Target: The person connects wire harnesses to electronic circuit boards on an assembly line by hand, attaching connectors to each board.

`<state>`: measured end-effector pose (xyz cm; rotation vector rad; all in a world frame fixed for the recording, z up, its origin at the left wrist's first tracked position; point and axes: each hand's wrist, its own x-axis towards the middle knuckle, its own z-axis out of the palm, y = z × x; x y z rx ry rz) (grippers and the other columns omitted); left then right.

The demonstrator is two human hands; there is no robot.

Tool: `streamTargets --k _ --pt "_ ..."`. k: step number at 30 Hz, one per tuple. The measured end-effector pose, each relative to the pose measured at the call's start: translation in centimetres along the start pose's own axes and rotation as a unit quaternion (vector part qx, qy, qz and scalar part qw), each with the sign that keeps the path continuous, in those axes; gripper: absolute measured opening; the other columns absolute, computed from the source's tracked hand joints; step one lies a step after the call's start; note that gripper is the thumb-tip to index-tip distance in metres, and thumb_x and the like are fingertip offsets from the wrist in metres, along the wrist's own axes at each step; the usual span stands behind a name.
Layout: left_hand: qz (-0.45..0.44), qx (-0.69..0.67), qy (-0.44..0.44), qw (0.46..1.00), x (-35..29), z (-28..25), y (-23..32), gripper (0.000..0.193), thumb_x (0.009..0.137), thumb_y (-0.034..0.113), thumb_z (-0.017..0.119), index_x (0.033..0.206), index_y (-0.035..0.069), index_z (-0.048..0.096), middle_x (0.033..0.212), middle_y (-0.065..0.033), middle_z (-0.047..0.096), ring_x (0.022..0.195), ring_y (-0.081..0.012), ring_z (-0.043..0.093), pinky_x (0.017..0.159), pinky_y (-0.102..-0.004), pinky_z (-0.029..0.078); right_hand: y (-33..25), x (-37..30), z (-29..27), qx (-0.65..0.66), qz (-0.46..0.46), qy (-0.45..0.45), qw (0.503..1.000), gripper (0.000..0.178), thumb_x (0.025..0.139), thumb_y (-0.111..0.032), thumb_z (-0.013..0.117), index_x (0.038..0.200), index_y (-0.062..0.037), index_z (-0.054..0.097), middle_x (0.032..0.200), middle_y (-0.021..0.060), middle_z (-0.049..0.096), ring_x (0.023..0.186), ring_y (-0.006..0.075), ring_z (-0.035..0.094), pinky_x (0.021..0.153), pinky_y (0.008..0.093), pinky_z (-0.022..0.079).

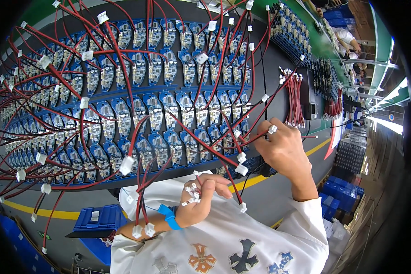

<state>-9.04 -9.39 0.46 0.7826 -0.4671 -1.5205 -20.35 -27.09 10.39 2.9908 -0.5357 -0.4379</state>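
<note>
Rows of blue circuit boards lie on a dark work surface, with red and black wires ending in white plugs rising from many of them. My right hand is closed at the right edge of the boards, its fingers pinching a red-and-black wire lead. A white plug shows against those fingers. Below the front edge of the boards, my left hand is curled around several wire leads, whose small white plugs stick out by the thumb. A blue strap circles my left wrist.
A bundle of red wires lies right of the boards, beside a black box. More circuit boards are stacked at the far right. A blue bin stands lower left; blue crates are at right. Other people work farther off.
</note>
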Motion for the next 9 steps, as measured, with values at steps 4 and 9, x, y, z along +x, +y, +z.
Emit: streamTargets --k 4,9 --pt "-0.003 -0.001 0.001 1.000 0.0 0.0 0.1 0.029 0.095 0.016 0.033 0.096 -0.006 0.051 0.080 -0.0123 0.061 0.076 -0.0156 0.060 0.073 -0.0277 0.046 -0.3 0.7 -0.8 -0.017 -0.015 -0.037 0.999 0.008 0.062 -0.010 0.057 0.067 -0.0039 0.055 0.072 0.0048 0.047 0.071 0.0175 0.051 0.051 0.0279 0.044" --pt "-0.014 0.004 -0.005 1.000 0.0 -0.3 0.3 0.030 0.094 0.018 0.034 0.097 -0.006 0.052 0.083 -0.0132 0.061 0.077 -0.0159 0.059 0.074 -0.0286 0.046 -0.6 1.2 -1.0 -0.034 -0.054 -0.083 0.995 0.012 0.059 -0.011 0.058 0.069 -0.0039 0.055 0.075 0.0046 0.049 0.077 0.0176 0.051 0.054 0.0284 0.045"
